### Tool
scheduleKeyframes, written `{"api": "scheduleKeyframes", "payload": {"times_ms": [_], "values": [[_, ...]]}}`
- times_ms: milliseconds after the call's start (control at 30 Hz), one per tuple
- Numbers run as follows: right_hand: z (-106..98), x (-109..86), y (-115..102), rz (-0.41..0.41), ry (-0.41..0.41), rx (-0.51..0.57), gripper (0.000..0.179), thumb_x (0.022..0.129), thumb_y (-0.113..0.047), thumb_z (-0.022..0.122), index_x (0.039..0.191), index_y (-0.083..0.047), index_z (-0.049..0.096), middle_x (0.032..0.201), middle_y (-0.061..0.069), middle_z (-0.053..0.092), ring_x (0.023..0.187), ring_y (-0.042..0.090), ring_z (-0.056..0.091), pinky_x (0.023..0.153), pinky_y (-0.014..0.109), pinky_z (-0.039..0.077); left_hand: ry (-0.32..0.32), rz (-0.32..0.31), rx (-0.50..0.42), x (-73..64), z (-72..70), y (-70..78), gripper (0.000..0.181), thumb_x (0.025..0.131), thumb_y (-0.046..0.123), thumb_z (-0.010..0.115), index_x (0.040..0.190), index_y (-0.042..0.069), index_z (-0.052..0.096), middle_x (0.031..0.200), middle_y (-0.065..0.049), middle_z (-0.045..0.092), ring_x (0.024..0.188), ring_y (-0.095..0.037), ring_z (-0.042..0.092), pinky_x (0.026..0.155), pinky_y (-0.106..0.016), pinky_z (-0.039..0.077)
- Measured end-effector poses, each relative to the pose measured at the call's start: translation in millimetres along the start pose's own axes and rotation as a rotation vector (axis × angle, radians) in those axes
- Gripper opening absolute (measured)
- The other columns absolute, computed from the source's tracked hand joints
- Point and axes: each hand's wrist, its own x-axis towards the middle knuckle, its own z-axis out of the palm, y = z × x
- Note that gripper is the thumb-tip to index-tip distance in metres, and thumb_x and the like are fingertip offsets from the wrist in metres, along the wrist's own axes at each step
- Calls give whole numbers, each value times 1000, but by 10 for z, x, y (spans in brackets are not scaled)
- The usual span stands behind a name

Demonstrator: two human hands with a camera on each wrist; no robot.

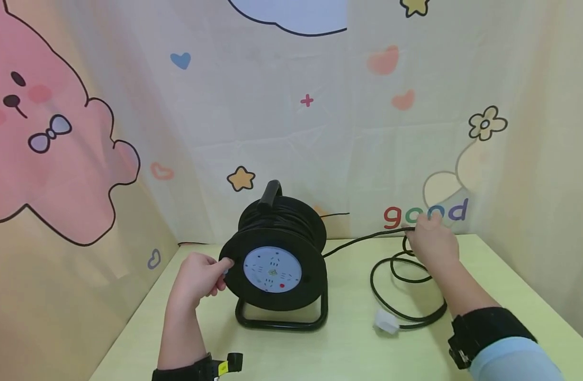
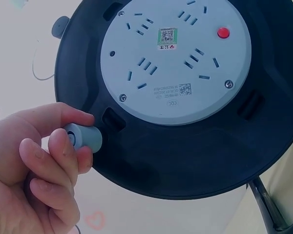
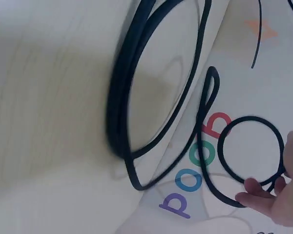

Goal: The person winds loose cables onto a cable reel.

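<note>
A black cable reel (image 1: 291, 222) stands on its tubular frame at the middle of the table, with a pale round socket panel (image 2: 176, 63) and a red button on its face. At the reel's left edge my left hand (image 1: 203, 278) pinches the small grey-blue crank knob (image 2: 88, 138) between thumb and fingers. To the right, my right hand (image 1: 434, 243) grips the black cable (image 1: 362, 239) that runs out from the drum. Loose loops of that cable lie beneath this hand and end in a white plug (image 1: 386, 321) on the table.
The pale table (image 1: 348, 349) meets a printed curtain (image 1: 291, 121) at the back and sides. A thin dark line (image 1: 335, 214) shows against the curtain just behind the reel. Each wrist wears a black strap (image 1: 491, 330).
</note>
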Motion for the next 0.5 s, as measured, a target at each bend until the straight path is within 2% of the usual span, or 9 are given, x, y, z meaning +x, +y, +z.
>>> {"api": "scheduleKeyframes", "payload": {"times_ms": [100, 167, 267, 300, 333, 433, 500], "values": [[-7, 23, 74, 29, -15, 92, 73, 95, -53, 49, 107, 18, 41, 100, 34, 37, 76, 47, 50, 54, 53, 48, -2, 4, 8, -4, -1, -1, 43, 88, 36, 63, 57, 6, 61, 54, -10, 59, 47, -22, 53, 46, -30, 33], [-32, 35, 105, 27, -57, 129, 78, 94, -61, 43, 96, 17, 46, 88, 31, 43, 76, 45, 49, 55, 50, 46, -2, 7, 6, -4, -4, -3, 43, 88, 36, 63, 57, 6, 61, 54, -10, 59, 47, -22, 53, 46, -30, 33], [-94, 39, 146, 12, -158, 234, 65, 94, -59, 46, 76, 3, 50, 62, 13, 49, 58, 31, 53, 50, 41, 43, -1, 2, 6, -8, -8, -4, 43, 88, 35, 62, 57, 6, 61, 55, -10, 59, 47, -22, 54, 47, -30, 33], [-122, 38, 160, 19, -209, 289, 60, 94, -57, 49, 72, -1, 49, 57, 7, 46, 50, 25, 49, 47, 37, 40, -1, 0, 5, -10, -10, -3, 43, 88, 35, 62, 57, 6, 61, 55, -10, 59, 47, -22, 54, 47, -30, 33], [-155, 35, 172, 33, -257, 347, 54, 94, -53, 52, 71, -4, 49, 57, 3, 45, 50, 20, 46, 48, 35, 37, 1, 2, 3, -9, -11, -3, 43, 88, 35, 62, 57, 6, 61, 55, -11, 59, 47, -22, 54, 47, -30, 33], [-248, 38, 216, 125, -362, 564, 42, 92, -43, 61, 85, -2, 56, 66, 0, 40, 49, 14, 37, 47, 31, 35, 1, 8, -8, -8, -11, 2, 43, 88, 36, 63, 57, 6, 61, 54, -10, 59, 46, -22, 53, 46, -29, 32], [-308, 43, 251, 192, -407, 707, 41, 90, -39, 65, 94, 1, 55, 75, 1, 41, 51, 12, 41, 50, 29, 42, 4, 12, -16, -7, -8, 2, 43, 88, 35, 63, 57, 6, 60, 53, -10, 59, 46, -22, 53, 44, -29, 32]]}}
